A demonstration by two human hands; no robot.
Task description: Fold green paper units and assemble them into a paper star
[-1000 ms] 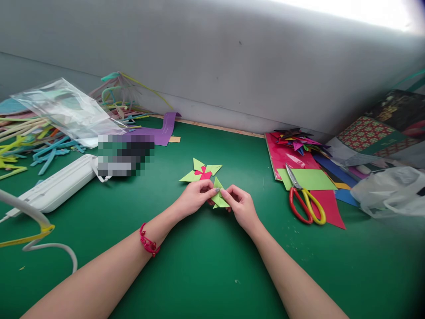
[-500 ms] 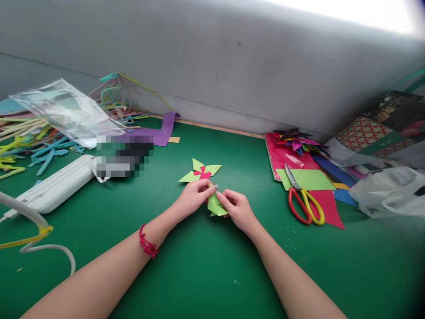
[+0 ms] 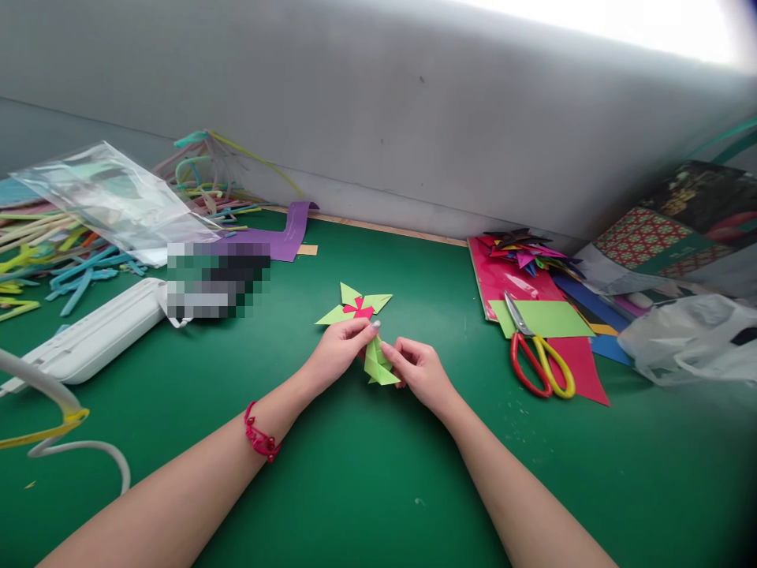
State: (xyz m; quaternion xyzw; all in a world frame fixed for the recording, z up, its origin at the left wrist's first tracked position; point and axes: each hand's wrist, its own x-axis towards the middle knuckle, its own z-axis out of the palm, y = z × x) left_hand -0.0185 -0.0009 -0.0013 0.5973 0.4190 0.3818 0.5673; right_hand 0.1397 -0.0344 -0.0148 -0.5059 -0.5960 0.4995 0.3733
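Note:
Between my two hands is a folded light-green paper piece (image 3: 379, 368), held just above the green table. My left hand (image 3: 338, 349) pinches its upper left end between thumb and finger. My right hand (image 3: 419, 369) grips its right side, thumb in front and the other fingers curled behind. Part of the paper is covered by my fingers. Right behind my left hand lies a green-and-red folded paper star (image 3: 377, 301) with pointed green arms and a red middle; its near side is hidden by that hand.
Scissors (image 3: 541, 363) with red and yellow handles lie on green paper (image 3: 561, 319) at the right, near folded colourful pieces (image 3: 529, 251) and a plastic bag (image 3: 698, 343). At the left are a white power strip (image 3: 88, 335), a clear bag (image 3: 118, 201) and pipe cleaners (image 3: 86, 276).
The view has shifted slightly, so things sit a little further left. My fingers have moved slightly on the green paper piece, which now looks a bit narrower; both hands still hold it.

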